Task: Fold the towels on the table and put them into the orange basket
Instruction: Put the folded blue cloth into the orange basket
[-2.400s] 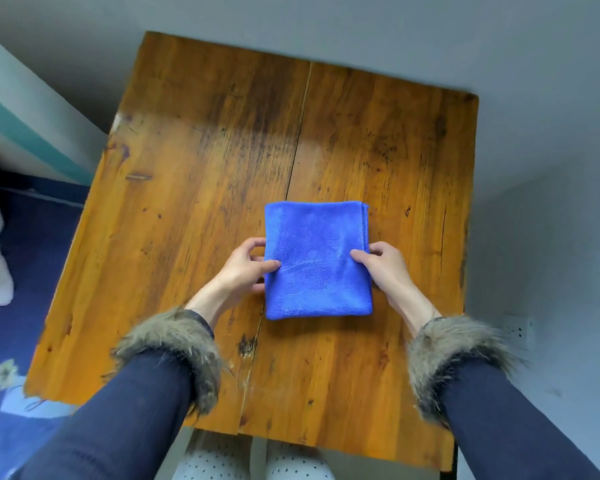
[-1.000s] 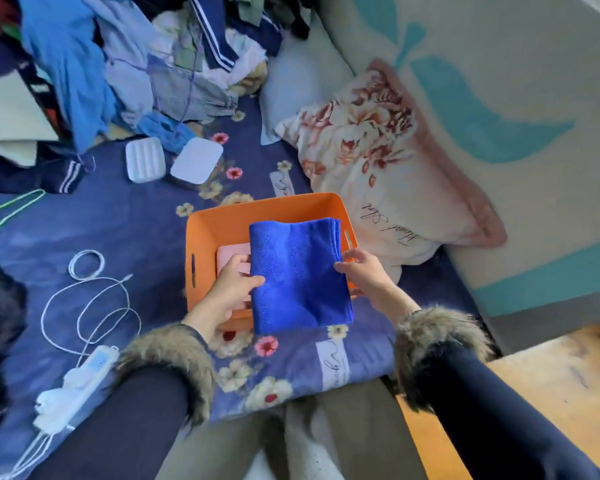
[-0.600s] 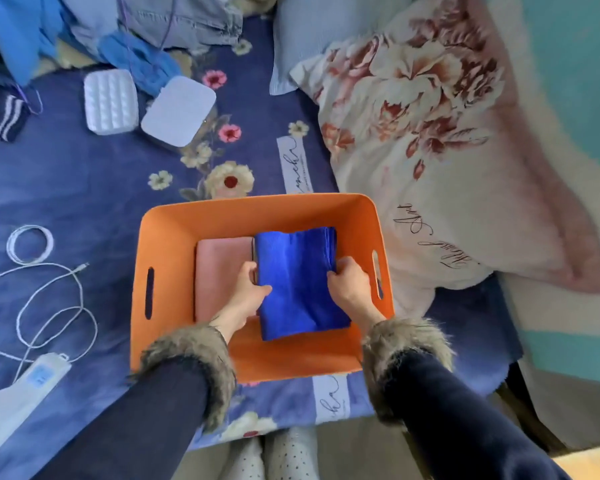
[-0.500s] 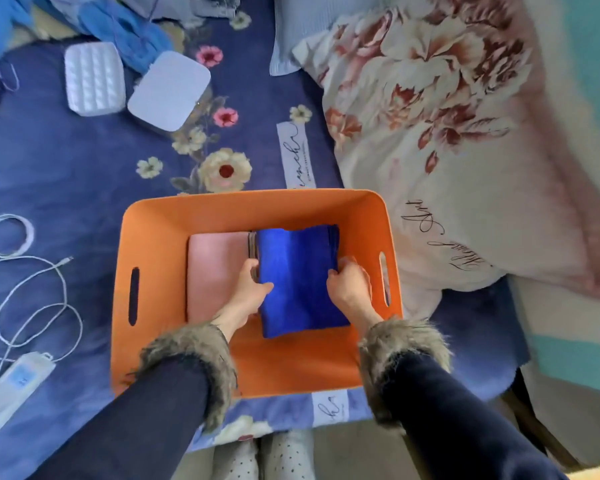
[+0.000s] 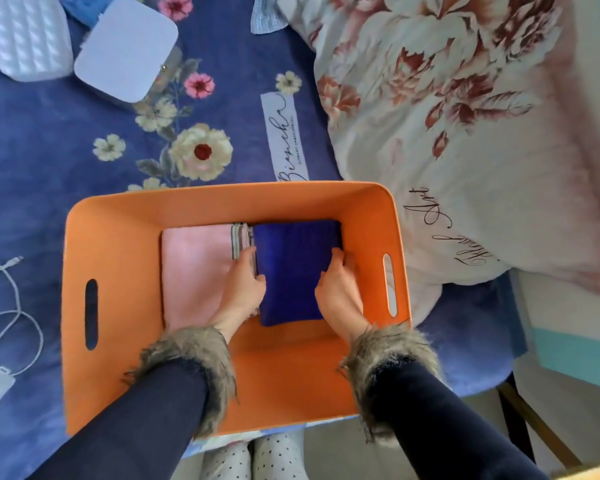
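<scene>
The orange basket (image 5: 118, 258) sits on a blue flowered bedspread. Inside it, on the right, lies the folded blue towel (image 5: 291, 271), beside a folded pink towel (image 5: 194, 271) on the left. A striped folded cloth (image 5: 239, 239) shows between them. My left hand (image 5: 243, 289) grips the blue towel's left edge, thumb on top. On the opposite edge my right hand (image 5: 338, 292) holds it the same way, fingers tucked under the side. Both hands are down inside the basket.
A large floral pillow (image 5: 465, 133) presses against the basket's right side. Two white boxes (image 5: 125, 53) lie at the back left on the bedspread (image 5: 49, 161). A white cable (image 5: 14, 306) and charger lie to the left.
I carried the folded blue towel from the wooden table over to the basket and lowered it in beside the pink towel. Both hands have stayed on its edges.
</scene>
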The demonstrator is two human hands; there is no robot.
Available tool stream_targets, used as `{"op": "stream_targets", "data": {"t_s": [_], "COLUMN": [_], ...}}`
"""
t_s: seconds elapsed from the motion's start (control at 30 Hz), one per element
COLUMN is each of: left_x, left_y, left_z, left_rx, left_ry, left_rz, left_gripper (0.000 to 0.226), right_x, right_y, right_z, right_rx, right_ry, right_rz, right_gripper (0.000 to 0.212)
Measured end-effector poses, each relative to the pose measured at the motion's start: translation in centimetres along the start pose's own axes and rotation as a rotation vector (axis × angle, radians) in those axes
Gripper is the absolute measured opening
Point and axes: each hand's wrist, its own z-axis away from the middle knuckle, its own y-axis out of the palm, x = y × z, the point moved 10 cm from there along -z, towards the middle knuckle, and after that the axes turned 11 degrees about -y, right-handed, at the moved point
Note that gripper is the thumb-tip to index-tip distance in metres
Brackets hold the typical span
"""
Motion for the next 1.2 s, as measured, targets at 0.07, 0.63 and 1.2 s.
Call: {"op": "stream_targets", "data": {"t_s": [0.07, 0.63, 1.2], "left_x": [-2.3, -1.0, -10.9], "left_y": [0.0, 5.6, -6.6], "left_z": [2.0, -2.4, 16.6], "left_rx": [-0.096, -0.098, -0.199], "left_ry": [0.289, 0.493, 0.68], "left_rz": [-0.34, -1.252, -0.63], "left_gripper": [0.059, 0.133, 0.055], "right_x": [1.3, 0.5, 3.4], "right_y": [0.6, 5.7, -14.6], "right_z": [0.5, -3.7, 12.4], "right_rx": [0.058, 0.344, -0.234], "right_ry": [-0.163, -0.336, -0.233], "right_rz": [0.2, 0.604, -0.065], "right_gripper": [0.064, 0.105, 0.063]}}
